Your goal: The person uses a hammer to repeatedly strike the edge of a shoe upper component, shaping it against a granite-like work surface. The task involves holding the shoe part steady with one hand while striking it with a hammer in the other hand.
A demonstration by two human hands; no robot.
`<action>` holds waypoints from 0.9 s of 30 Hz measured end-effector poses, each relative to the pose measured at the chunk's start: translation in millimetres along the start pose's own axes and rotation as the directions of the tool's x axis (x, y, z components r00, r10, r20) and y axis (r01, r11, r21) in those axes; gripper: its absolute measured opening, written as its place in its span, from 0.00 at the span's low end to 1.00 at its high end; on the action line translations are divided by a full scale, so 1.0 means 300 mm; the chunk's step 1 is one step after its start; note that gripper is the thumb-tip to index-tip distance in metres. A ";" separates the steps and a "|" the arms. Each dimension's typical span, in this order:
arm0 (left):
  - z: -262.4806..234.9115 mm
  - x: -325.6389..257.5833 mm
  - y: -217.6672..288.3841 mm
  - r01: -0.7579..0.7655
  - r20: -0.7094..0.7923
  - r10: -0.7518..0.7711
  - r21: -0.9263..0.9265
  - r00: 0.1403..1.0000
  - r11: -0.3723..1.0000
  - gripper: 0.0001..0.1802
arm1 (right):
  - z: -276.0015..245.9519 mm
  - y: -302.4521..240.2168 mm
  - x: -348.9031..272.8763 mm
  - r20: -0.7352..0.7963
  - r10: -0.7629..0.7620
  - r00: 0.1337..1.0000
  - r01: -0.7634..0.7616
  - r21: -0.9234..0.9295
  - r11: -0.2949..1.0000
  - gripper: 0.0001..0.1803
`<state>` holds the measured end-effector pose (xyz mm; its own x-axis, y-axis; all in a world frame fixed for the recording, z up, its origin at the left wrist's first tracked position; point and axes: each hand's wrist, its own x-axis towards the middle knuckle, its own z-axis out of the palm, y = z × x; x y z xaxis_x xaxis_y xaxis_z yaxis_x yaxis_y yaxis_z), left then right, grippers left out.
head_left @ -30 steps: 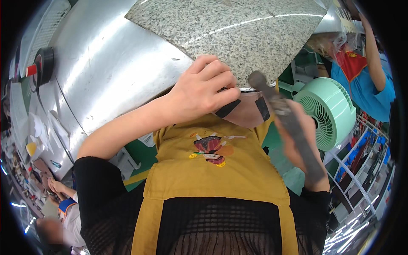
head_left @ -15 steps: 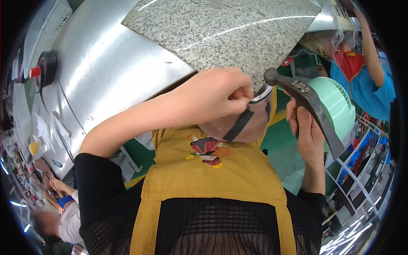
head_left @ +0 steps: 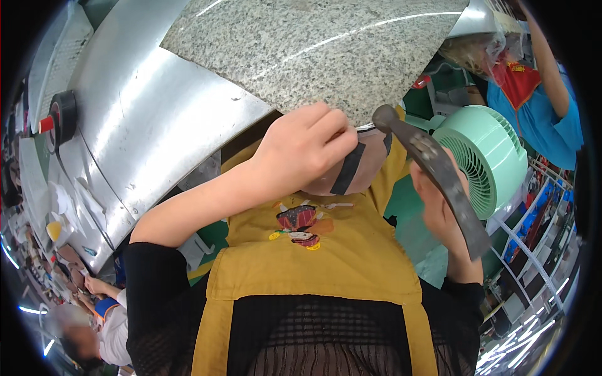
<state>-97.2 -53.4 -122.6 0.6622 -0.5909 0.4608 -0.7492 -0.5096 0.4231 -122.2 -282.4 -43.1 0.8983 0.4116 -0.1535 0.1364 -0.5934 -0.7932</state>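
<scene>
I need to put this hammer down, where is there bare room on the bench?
The granite slab is bare across its top, and the steel bench is bare between slab and tape roll. The slab's near corner, around left hand and hammer, is crowded.

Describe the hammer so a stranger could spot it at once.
Start at the granite slab and go to its near corner. Just right of it, in front of the green fan, the right hand holds the hammer. It is the only dark, worn metal tool, its round head up by the corner.
</scene>
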 end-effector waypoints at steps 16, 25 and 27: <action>-0.044 -0.005 -0.038 0.133 0.059 -0.129 -0.067 0.990 0.989 0.13 | 0.021 -0.026 0.037 0.141 0.023 0.990 -0.007 -0.113 0.994 0.14; -0.032 -0.020 -0.019 -0.049 -0.006 0.050 0.121 0.999 0.992 0.15 | -0.001 -0.069 0.056 0.211 0.034 0.977 0.012 -0.213 0.977 0.20; -0.026 -0.026 -0.014 -0.053 -0.018 0.056 0.144 0.998 0.988 0.15 | -0.002 -0.056 0.067 0.251 0.068 0.966 -0.035 -0.134 0.990 0.20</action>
<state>-99.0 -41.8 -121.8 0.6195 -0.6069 0.4978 -0.7773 -0.5625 0.2816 -106.1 -264.5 -32.6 0.7716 0.5310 -0.3501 0.1601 -0.6948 -0.7011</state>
